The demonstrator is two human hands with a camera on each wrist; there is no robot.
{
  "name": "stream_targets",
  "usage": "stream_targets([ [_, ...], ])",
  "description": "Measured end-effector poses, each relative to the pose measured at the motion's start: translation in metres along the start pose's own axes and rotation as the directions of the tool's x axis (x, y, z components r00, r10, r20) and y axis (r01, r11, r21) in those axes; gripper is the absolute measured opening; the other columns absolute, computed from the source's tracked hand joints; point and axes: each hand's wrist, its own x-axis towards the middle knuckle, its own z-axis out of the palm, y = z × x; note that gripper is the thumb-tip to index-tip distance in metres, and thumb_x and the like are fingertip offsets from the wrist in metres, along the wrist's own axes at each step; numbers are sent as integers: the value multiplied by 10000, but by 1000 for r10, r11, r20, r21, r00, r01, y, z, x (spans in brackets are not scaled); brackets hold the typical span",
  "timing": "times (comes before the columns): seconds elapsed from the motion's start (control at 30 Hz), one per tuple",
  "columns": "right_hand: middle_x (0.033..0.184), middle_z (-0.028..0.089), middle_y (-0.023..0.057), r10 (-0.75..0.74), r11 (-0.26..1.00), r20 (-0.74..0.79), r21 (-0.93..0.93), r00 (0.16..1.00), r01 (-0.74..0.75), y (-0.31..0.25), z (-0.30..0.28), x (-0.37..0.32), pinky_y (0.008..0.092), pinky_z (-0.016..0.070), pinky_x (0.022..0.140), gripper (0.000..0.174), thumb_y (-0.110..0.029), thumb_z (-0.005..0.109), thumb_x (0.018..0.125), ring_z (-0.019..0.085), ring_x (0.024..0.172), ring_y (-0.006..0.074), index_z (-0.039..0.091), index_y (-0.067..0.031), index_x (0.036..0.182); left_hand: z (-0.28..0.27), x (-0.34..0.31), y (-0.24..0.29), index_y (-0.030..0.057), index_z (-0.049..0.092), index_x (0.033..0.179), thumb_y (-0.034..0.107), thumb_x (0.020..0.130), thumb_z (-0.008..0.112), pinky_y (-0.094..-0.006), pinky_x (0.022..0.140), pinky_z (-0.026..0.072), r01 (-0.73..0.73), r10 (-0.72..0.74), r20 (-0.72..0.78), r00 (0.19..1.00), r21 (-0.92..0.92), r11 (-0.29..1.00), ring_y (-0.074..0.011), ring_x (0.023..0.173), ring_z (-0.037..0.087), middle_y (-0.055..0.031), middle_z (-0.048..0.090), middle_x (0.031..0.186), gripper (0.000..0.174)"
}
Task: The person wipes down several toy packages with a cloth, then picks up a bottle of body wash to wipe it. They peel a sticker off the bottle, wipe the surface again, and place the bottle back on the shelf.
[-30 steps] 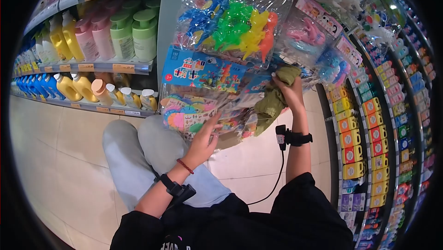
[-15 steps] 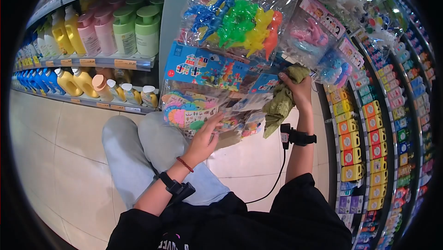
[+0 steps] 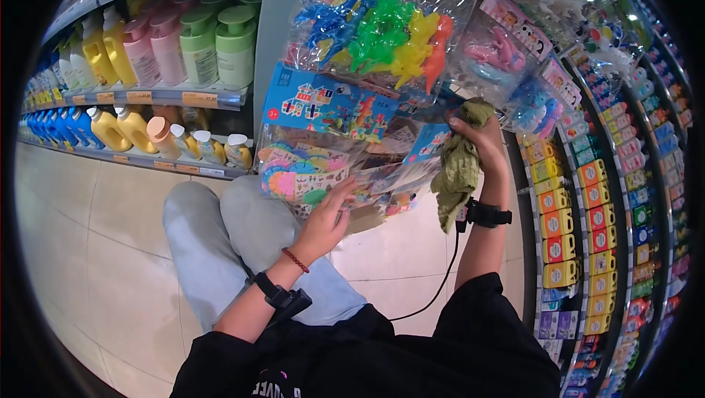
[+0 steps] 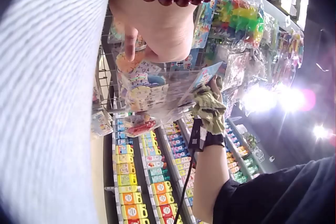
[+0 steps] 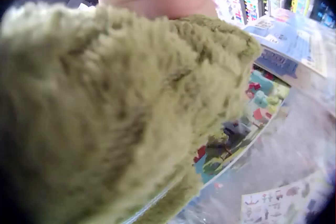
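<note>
My right hand (image 3: 486, 150) grips a crumpled olive-green fluffy cloth (image 3: 457, 178), which hangs below the fingers. In the right wrist view the cloth (image 5: 121, 108) fills most of the picture and overlaps a printed card. The thumb lies right at the edge of a blue header card (image 3: 427, 142) on a clear plastic toy packet. My left hand (image 3: 323, 223) has its fingers extended against a clear packet of colourful cut-out pieces (image 3: 297, 176). Above that packet is another blue header card (image 3: 330, 106). In the left wrist view the left hand (image 4: 160, 37) hides part of the packets.
Bagged coloured toy figures (image 3: 389, 34) hang above the hands, with pink and blue toy packs (image 3: 499, 56) beside them. A shelf at left holds pump bottles (image 3: 235, 49). Shelves of yellow packs (image 3: 562, 240) stand at right. My knees (image 3: 253, 214) are close below the packets.
My right hand has moved right with the cloth, and the smaller blue header card now tilts out toward it. The cloth hangs longer below the hand. My left hand stays nearly in place.
</note>
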Motion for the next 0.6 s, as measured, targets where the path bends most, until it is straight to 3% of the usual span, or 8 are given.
stream_targets([
  [0.1, 834, 582, 37, 14, 996, -39, 83, 999, -11, -12, 9, -12, 273, 453, 703, 380, -111, 797, 674, 551, 763, 130, 533, -24, 933, 1, 1, -1, 64, 391, 1316, -55, 805, 507, -298, 867, 459, 8, -8, 15, 1000, -9, 1000, -227, 1110, 533, -120, 354, 1403, 538],
  [0.17, 828, 563, 25, -32, 999, 13, -23, 999, 32, -15, 10, -18, 269, 451, 697, 395, -91, 800, 661, 540, 766, 120, 517, -34, 931, -2, 1, 7, 52, 370, 1320, 9, 809, 573, -336, 918, 446, 58, -55, 49, 997, -63, 996, -269, 1141, 517, -138, 356, 1399, 551],
  [0.23, 791, 516, -2, -3, 1000, 65, -19, 998, 4, -23, 16, -31, 253, 442, 682, 402, -58, 804, 638, 516, 771, 97, 500, -52, 901, -2, 1, 11, 57, 331, 1349, 106, 767, 671, -353, 955, 417, 4, -2, 45, 999, -45, 999, -292, 1186, 474, -151, 346, 1402, 675],
  [0.37, 758, 482, -23, -106, 993, 155, 61, 982, 98, -32, 34, -54, 229, 431, 648, 448, -40, 824, 599, 510, 734, 68, 477, -65, 882, -1, -11, 30, 58, 236, 1404, 282, 672, 793, -383, 1023, 346, -20, 16, 90, 996, 49, 999, -316, 1264, 386, -172, 323, 1412, 946],
  [0.47, 771, 505, -27, -170, 985, 260, 9, 951, 174, -42, 54, -73, 215, 428, 639, 482, -43, 831, 593, 516, 731, 56, 459, -68, 898, -4, -12, 68, 49, 191, 1421, 365, 627, 814, -393, 1047, 305, -52, 66, 170, 983, -87, 995, -316, 1288, 349, -171, 325, 1414, 1057],
  [0.5, 787, 531, -28, -138, 986, 309, 130, 941, 102, -46, 62, -79, 211, 425, 647, 495, -47, 833, 593, 526, 747, 50, 458, -69, 915, -5, -12, 82, 30, 203, 1419, 361, 768, 707, -381, 1052, 292, -78, 103, 159, 982, -152, 985, -311, 1302, 335, -174, 309, 1427, 887],
  [0.53, 793, 552, -32, -138, 990, 338, 57, 931, 126, -53, 69, -84, 221, 432, 661, 505, -50, 844, 581, 538, 756, 46, 460, -75, 909, -7, -12, 88, 27, 213, 1417, 347, 816, 647, -377, 1053, 285, -59, 95, 165, 982, -208, 976, -311, 1305, 330, -175, 306, 1428, 808],
  [0.6, 832, 557, -2, -126, 988, 314, 126, 941, 90, -57, 82, -91, 237, 444, 694, 399, -46, 790, 638, 553, 783, 70, 497, -52, 908, -9, -14, 96, 21, 234, 1414, 319, 911, 529, -370, 1057, 273, -20, 78, 174, 982, -315, 949, -311, 1312, 320, -179, 300, 1432, 655],
])
